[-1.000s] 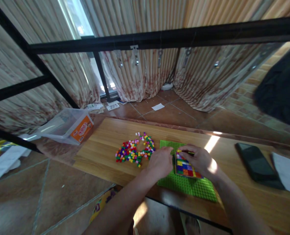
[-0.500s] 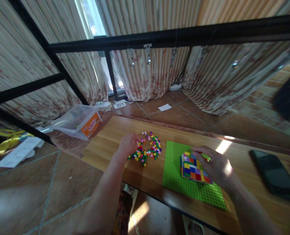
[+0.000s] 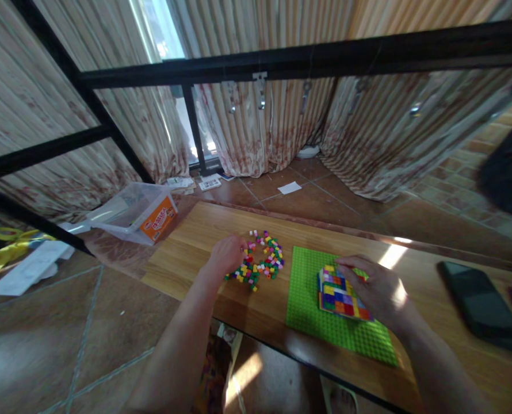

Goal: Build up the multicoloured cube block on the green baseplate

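Note:
Small multicoloured toy bricks (image 3: 264, 267) lie loose on the wooden table. At the left edge of that pile is my left hand (image 3: 228, 254), its fingers drawn together; whatever they pinch is too small to make out. A green studded baseplate (image 3: 301, 305) lies to the right of the pile. On it stands a low block built of many coloured bricks (image 3: 337, 296). My right hand (image 3: 377, 287) curls over the far right side of this block, fingertips at its far edge, and covers part of it.
A dark phone-like device (image 3: 480, 302) lies at the table's right end, with a white sheet beside it. On the floor at the left is a clear plastic box (image 3: 130, 215) with an orange label. A black metal frame (image 3: 282, 60) and curtains (image 3: 256, 132) stand beyond the table (image 3: 182, 241).
The view has shifted very slightly. Both hands keep almost the same places, my left by the loose bricks and my right at the built block.

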`<state>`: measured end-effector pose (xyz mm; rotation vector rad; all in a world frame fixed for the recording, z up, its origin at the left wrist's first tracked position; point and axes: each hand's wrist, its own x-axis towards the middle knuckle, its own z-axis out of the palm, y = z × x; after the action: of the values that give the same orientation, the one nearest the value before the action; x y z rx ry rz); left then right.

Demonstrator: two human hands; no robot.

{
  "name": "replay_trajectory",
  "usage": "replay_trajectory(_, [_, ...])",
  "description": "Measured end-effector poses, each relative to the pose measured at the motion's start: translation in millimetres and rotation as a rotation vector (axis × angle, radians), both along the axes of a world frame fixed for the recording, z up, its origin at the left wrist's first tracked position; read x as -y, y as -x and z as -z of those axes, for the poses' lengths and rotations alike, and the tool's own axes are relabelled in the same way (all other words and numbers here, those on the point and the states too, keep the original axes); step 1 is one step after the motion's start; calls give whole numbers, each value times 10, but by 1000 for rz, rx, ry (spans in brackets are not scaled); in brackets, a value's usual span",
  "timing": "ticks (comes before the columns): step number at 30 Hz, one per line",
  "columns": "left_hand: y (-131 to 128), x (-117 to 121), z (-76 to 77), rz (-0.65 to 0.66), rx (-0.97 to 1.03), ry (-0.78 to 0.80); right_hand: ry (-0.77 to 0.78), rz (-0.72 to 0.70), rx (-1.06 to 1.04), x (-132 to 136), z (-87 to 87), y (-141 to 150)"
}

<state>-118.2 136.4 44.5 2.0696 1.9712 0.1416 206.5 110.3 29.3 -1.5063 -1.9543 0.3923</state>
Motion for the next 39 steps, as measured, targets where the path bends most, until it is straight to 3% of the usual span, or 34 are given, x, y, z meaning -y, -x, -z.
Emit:
replay_trajectory(8, [-4, -26, -34, -47, 94, -63, -49, 5, -39, 17, -46, 41])
replay_trajectory(12, [-107, -57, -41, 11, 330, -112, -112, 41, -127, 44, -123, 81])
replay_trajectory(16, [-474, -3, -16, 89, 802, -69, -126, 47, -275, 85, -196, 127])
replay_trajectory(19, [-856, 102, -8, 25, 1096, 50, -96, 22, -358, 113, -214, 180])
replay_trajectory(23, [-1229, 203, -12, -66, 1313, 179, -1, -79, -333, 138, -235, 249])
replay_trajectory(35, [-1368, 234, -32, 10, 1395, 289, -1, -152, -225, 137, -234, 240])
replay_trajectory(39, [-1367, 208, -9, -52, 1338, 229, 18, -92, -265, 115, -194, 195])
